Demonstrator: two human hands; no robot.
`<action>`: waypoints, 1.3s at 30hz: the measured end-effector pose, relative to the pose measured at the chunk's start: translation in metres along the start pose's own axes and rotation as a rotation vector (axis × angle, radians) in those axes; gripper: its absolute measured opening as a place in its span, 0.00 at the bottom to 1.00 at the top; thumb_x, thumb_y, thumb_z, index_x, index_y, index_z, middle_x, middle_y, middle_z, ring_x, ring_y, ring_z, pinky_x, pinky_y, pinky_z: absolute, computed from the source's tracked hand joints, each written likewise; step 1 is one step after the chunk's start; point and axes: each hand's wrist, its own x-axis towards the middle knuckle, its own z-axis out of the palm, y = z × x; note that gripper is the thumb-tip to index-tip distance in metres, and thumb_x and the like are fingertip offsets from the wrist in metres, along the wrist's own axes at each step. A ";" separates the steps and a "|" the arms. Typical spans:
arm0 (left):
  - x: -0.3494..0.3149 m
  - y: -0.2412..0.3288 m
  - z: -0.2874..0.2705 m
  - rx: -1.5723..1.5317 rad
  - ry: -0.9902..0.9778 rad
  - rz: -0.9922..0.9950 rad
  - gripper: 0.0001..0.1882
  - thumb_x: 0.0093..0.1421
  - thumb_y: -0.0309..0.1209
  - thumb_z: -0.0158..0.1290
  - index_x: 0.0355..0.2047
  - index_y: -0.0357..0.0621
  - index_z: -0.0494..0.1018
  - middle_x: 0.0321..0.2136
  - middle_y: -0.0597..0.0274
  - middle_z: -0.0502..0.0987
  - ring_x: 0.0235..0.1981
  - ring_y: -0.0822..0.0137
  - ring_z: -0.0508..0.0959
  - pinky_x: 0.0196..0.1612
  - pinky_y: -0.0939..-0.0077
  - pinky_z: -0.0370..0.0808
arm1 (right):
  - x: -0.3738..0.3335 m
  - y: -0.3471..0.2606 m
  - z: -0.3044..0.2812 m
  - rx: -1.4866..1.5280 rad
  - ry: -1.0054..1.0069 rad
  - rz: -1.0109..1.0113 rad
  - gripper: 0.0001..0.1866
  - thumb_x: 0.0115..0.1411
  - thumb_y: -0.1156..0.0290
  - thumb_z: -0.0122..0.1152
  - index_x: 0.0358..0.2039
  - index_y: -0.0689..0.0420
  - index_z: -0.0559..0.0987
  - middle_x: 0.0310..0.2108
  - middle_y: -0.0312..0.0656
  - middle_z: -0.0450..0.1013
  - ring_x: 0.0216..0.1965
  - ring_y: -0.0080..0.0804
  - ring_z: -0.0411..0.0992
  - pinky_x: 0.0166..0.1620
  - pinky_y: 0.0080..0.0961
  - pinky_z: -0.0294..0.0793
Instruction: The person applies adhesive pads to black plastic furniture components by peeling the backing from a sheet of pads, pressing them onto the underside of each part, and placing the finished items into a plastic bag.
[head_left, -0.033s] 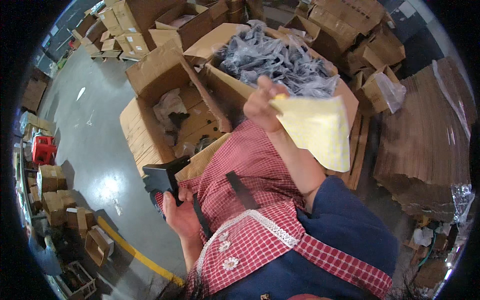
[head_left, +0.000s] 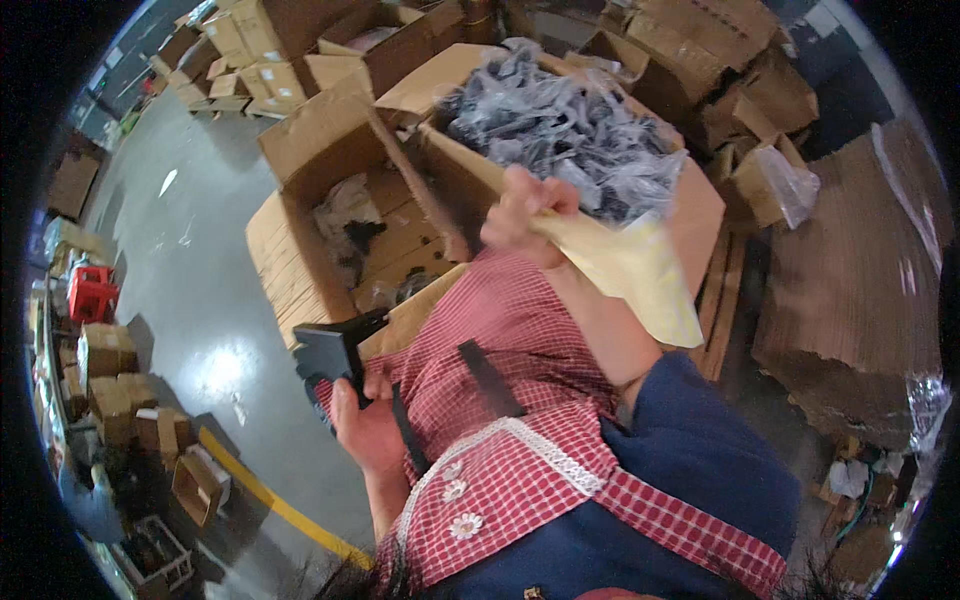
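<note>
My left hand (head_left: 369, 428) is closed around a black angular part (head_left: 330, 354) with a flat face and a projecting arm, held low beside the apron. In front of me my raised right hand (head_left: 522, 222) pinches one end of a pale yellow sheet (head_left: 630, 275), which hangs bent to the right over my forearm. Whether the sheet is paper or cloth I cannot tell. Just beyond that hand stands a large carton (head_left: 465, 165) heaped with dark parts in clear plastic bags (head_left: 560, 125).
An open carton (head_left: 285, 235) with scraps and a few dark bits inside stands front left. Stacked flat cardboard (head_left: 850, 290) rises on the right. Further left are a red stool (head_left: 92, 293), small boxes (head_left: 107, 350) and a yellow floor line (head_left: 270, 498).
My right hand has shifted slightly down and left, and the yellow sheet has tilted and folded, showing less of its face. My left hand keeps its hold on the black part.
</note>
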 end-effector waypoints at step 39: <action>-0.027 -0.009 0.046 0.305 0.023 0.353 0.16 0.71 0.24 0.37 0.57 0.38 0.63 0.50 0.58 0.73 0.48 0.65 0.75 0.50 0.72 0.75 | -0.019 0.053 -0.012 -0.896 0.263 0.265 0.38 0.57 0.65 0.71 0.64 0.58 0.64 0.58 0.41 0.70 0.58 0.33 0.69 0.60 0.32 0.69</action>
